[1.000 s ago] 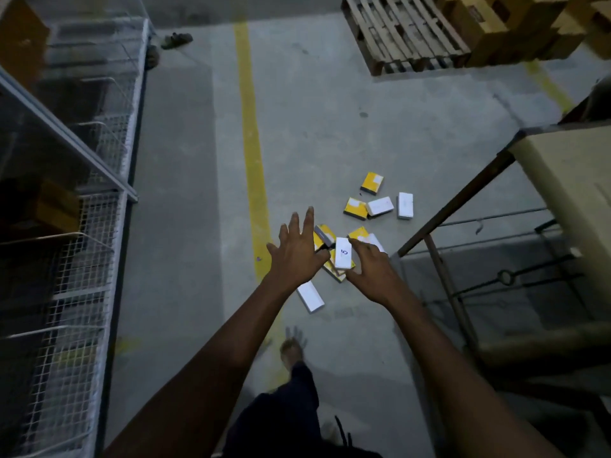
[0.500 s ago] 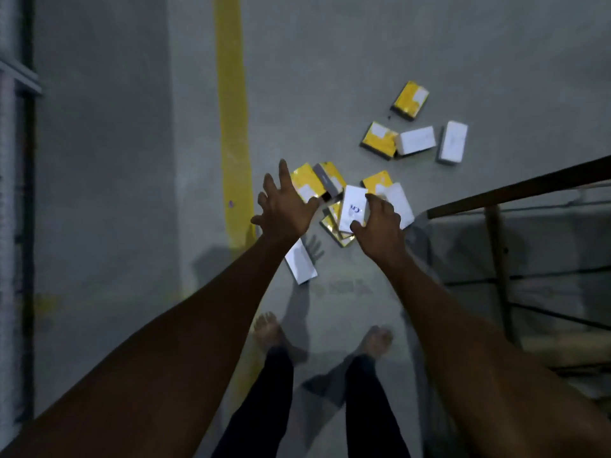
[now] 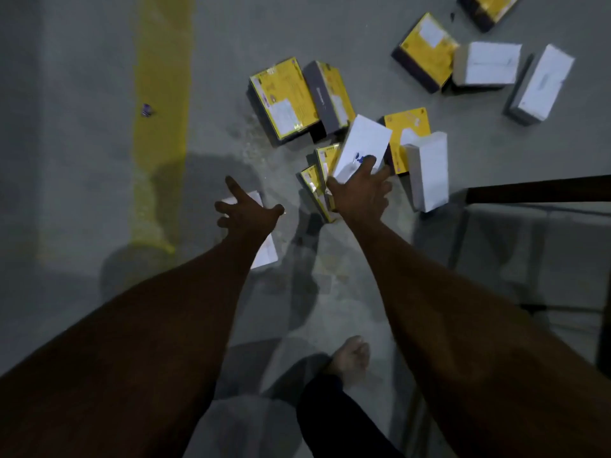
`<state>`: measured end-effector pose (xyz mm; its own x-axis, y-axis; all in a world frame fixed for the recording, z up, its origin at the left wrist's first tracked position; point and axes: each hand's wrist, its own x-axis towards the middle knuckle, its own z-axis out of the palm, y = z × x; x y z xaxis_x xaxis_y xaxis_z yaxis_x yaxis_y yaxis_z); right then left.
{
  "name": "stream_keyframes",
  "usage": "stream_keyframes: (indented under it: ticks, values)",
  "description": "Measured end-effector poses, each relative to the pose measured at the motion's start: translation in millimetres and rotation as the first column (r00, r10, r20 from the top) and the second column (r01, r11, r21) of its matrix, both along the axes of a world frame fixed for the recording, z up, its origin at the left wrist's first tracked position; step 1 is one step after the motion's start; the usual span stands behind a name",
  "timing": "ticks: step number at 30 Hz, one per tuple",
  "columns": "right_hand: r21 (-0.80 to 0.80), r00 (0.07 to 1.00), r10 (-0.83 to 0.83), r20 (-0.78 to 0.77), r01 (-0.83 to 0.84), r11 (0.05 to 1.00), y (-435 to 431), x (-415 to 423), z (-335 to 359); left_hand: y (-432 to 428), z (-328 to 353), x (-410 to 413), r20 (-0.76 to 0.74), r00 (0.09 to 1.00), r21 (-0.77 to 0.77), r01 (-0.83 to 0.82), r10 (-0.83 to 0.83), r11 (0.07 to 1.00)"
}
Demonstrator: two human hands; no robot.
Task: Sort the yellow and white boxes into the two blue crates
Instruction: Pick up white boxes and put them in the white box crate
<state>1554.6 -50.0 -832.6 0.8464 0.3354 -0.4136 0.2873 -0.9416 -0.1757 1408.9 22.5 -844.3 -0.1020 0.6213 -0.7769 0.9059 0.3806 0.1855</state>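
Presently the right hand (image 3: 360, 193) grips a white box (image 3: 362, 145) by its near end, left hand (image 3: 246, 213) spread empty; box judged light, rigid: grasp across long edges.

The right hand (image 3: 358, 193) covers the near end of the marked white box (image 3: 362, 140) it grips, and its fingers (image 3: 368, 163) hide part of the blue print, which is too blurred to read. Beneath that box and the hand, two yellow boxes (image 3: 314, 186) show only as narrow strips. The left hand (image 3: 246, 214) and its forearm hide the middle of the other white box (image 3: 266, 254); whether they touch it cannot be told. The far yellow box (image 3: 489, 8) is cut off by the top edge, the dark frame (image 3: 535, 190) by the right edge. The label on the large yellow box (image 3: 284, 97) is blurred beyond reading. A scrap (image 3: 147, 110) on the yellow line (image 3: 162, 94) is too small to identify.
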Motion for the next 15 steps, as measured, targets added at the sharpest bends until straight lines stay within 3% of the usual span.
stream_keyframes:
  ticks: [6, 11, 15]
  values:
    - [-0.031, 0.994, -0.11, -0.013, 0.11, 0.993, 8.5, 8.0, -58.1, -23.6, -65.4, -0.6, -0.055, 0.998, -0.002, -0.027, 0.026, 1.0]
    - [-0.007, 0.995, -0.097, -0.018, 0.097, 0.995, 5.9, 5.6, -66.4, -27.2, -89.6, -11.8, -0.08, 0.989, 0.003, -0.127, 0.127, 0.992]
    - [0.105, 0.94, -0.268, -0.211, 0.295, 0.95, 1.6, 5.4, -40.4, -23.3, -65.7, -17.4, -0.026, 0.992, 0.067, -0.122, 0.124, 0.99]
